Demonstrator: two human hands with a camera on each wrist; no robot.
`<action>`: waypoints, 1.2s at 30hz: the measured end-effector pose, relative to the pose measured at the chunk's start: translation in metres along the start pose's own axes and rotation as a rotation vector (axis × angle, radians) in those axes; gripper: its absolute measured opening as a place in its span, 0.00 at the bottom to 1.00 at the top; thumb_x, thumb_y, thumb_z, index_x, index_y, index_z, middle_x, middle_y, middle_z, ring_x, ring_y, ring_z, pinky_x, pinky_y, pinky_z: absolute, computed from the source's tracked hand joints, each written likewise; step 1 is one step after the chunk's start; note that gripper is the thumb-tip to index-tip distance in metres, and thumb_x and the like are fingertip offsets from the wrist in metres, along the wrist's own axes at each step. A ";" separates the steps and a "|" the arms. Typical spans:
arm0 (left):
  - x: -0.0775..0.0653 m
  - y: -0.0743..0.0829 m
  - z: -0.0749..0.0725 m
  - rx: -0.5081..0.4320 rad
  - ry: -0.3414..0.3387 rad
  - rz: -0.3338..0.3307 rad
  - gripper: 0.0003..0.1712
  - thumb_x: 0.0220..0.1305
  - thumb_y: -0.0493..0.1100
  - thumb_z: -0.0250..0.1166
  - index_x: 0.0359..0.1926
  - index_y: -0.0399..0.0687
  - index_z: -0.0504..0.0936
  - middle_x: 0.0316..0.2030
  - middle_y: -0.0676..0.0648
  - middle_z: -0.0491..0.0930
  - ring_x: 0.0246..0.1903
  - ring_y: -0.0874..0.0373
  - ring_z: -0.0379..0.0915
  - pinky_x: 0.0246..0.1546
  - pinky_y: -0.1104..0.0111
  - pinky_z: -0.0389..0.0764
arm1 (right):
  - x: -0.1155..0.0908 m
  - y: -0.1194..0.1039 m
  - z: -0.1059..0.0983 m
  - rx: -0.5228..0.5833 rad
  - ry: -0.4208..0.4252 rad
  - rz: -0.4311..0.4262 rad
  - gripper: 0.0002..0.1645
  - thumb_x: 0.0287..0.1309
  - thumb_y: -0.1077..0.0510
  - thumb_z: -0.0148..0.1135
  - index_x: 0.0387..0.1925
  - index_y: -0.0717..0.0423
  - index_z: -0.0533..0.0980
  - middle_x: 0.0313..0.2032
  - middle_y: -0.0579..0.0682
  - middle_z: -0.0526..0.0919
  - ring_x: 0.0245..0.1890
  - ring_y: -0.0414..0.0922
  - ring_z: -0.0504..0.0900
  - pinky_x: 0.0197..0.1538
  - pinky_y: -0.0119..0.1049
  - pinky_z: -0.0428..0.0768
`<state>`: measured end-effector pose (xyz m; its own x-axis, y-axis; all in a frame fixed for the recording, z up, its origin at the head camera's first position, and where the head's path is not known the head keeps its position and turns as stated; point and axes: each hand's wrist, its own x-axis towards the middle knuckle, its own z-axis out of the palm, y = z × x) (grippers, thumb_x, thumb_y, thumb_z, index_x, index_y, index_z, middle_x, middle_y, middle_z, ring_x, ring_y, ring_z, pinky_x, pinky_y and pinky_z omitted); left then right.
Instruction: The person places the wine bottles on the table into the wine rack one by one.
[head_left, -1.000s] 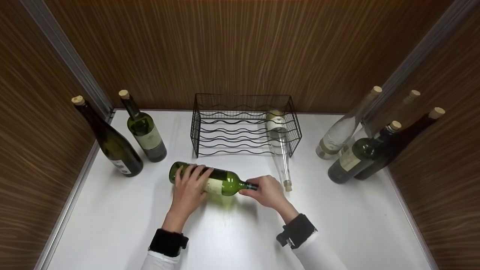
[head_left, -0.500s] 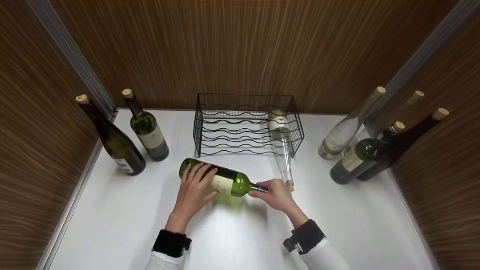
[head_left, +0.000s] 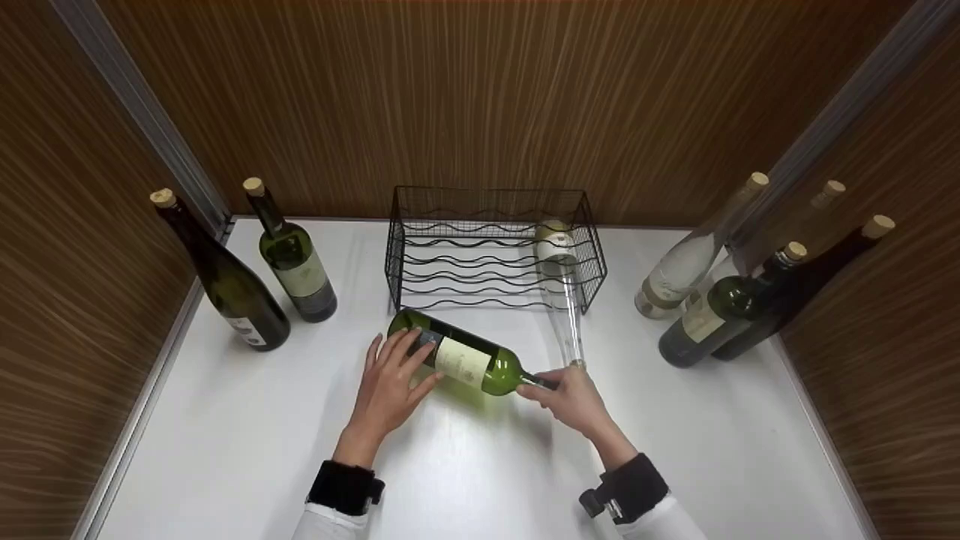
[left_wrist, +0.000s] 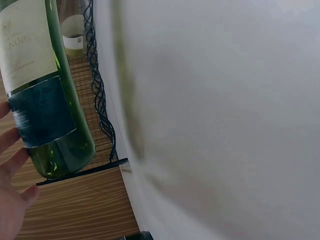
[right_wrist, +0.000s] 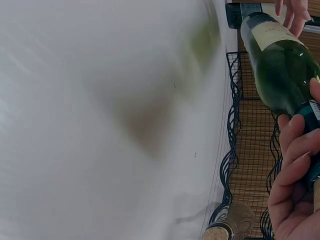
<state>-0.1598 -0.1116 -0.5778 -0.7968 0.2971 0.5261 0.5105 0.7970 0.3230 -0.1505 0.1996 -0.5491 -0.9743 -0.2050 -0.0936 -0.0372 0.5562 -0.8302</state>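
A green wine bottle [head_left: 463,361] with a cream and dark blue label lies tilted above the white table, base to the upper left, neck to the right. My right hand [head_left: 576,403] grips its dark neck; in the right wrist view the fingers [right_wrist: 292,172] curl round it. Spread fingers of my left hand [head_left: 388,391] touch the bottle near its base, and the left wrist view has the fingertips along the blue label band. Just behind is a black wire wine rack [head_left: 472,303], where a clear bottle [head_left: 561,292] lies on the right side, neck toward me.
Two corked bottles stand at the left, a dark one [head_left: 240,292] and a green one [head_left: 300,274]. Several more stand at the right, among them a clear bottle [head_left: 671,277] and a green bottle [head_left: 701,322]. Brown wood-grain panels [head_left: 480,97] wall in the table [head_left: 465,480].
The green bottle has moved right and turned, its base swinging up toward the rack. My right hand moved right with the neck, while the left hand's fingers loosened and spread at the base.
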 end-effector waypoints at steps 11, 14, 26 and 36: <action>0.000 0.008 0.005 -0.023 -0.141 -0.078 0.31 0.69 0.64 0.55 0.65 0.52 0.77 0.68 0.43 0.66 0.68 0.45 0.58 0.68 0.43 0.50 | -0.010 0.002 -0.001 0.134 -0.013 0.156 0.24 0.53 0.43 0.73 0.18 0.58 0.80 0.15 0.46 0.74 0.12 0.38 0.67 0.17 0.29 0.66; -0.001 0.009 0.006 -0.035 -0.144 -0.084 0.31 0.69 0.63 0.55 0.65 0.52 0.76 0.68 0.43 0.66 0.67 0.45 0.59 0.67 0.42 0.51 | -0.011 0.004 -0.001 0.201 -0.014 0.179 0.23 0.54 0.45 0.72 0.17 0.57 0.79 0.14 0.47 0.73 0.11 0.37 0.66 0.17 0.29 0.66; -0.004 0.018 0.015 -0.142 -0.180 -0.144 0.35 0.71 0.63 0.53 0.71 0.52 0.68 0.69 0.40 0.64 0.67 0.44 0.61 0.65 0.38 0.51 | -0.014 0.012 0.001 0.328 0.022 0.230 0.27 0.55 0.47 0.72 0.16 0.64 0.76 0.13 0.47 0.71 0.11 0.38 0.63 0.16 0.29 0.63; -0.004 0.022 0.019 -0.179 -0.209 -0.180 0.34 0.72 0.63 0.52 0.72 0.52 0.66 0.69 0.40 0.64 0.67 0.44 0.60 0.65 0.38 0.52 | -0.016 0.017 -0.004 0.358 0.122 0.279 0.28 0.54 0.43 0.73 0.17 0.64 0.77 0.12 0.46 0.70 0.11 0.39 0.62 0.17 0.29 0.60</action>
<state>-0.1520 -0.0855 -0.5876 -0.9189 0.2766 0.2813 0.3897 0.7468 0.5389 -0.1368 0.2155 -0.5597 -0.9560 0.0214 -0.2927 0.2881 0.2595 -0.9218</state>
